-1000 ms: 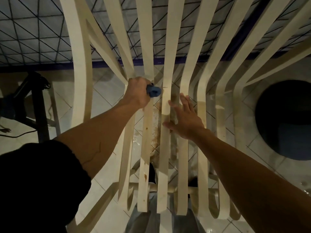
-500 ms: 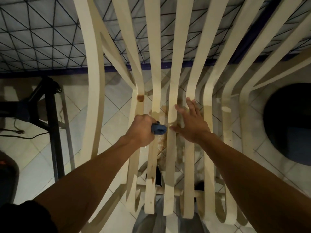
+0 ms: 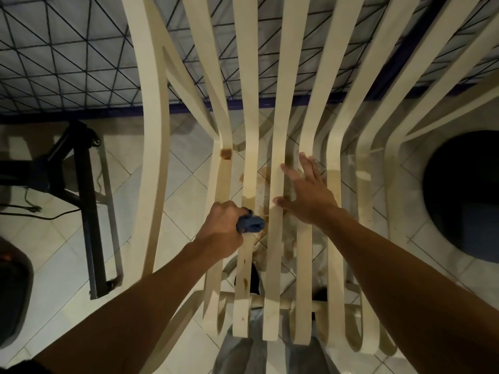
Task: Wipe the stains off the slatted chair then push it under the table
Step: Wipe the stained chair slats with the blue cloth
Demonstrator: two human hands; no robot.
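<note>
I see the pale slatted chair fill my view, its curved slats running 6 to 12 o'clock. A brown stain sits on one slat at 11 o'clock; the bunched blue cloth touches a slat at 6.

The left forearm and right forearm are bare all the way to the frame's edge. The left grip and right grip are bare too. Pale grey trousers cover the legs. The feet look dark, shoe or sock unclear.
</note>
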